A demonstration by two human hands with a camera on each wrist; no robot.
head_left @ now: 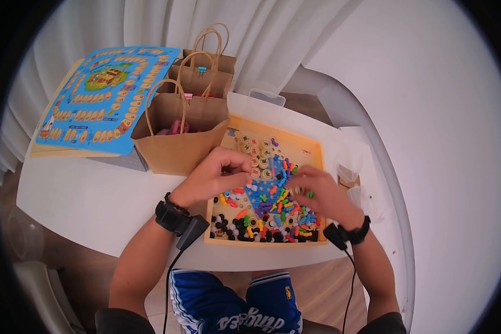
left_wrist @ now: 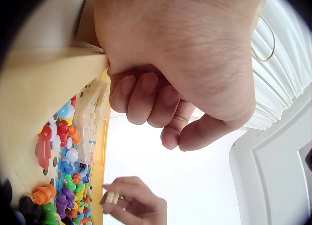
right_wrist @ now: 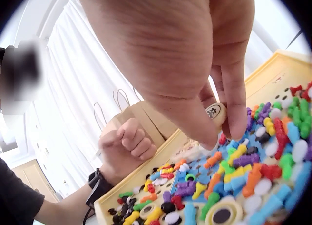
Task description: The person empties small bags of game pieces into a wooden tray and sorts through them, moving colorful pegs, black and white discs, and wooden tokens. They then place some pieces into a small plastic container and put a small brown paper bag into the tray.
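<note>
My right hand (head_left: pixel 323 192) is over the right part of a shallow wooden tray (head_left: pixel 323 150). Between its thumb and fingers it pinches round Chinese chess pieces (left_wrist: pixel 112 197); a black character shows on one in the right wrist view. My left hand (head_left: pixel 220 172) hovers above the tray's left side, fingers curled in and thumb tip meeting the index finger, with nothing visible between them. Near it, a clear plastic box (left_wrist: pixel 90 120) holds rows of Chinese chess pieces (head_left: pixel 254 158). Coloured pegs (right_wrist: pixel 234 159) and black and white pieces lie jumbled over a blue-patterned board (head_left: pixel 261 192).
Behind the tray and to its left stand several brown paper bags (head_left: pixel 178 139) with handles. A blue board-game sheet (head_left: pixel 108 100) lies on a stack at the far left. Clear plastic packaging (head_left: pixel 359 192) rests on the white table (head_left: pixel 94 206) to the right.
</note>
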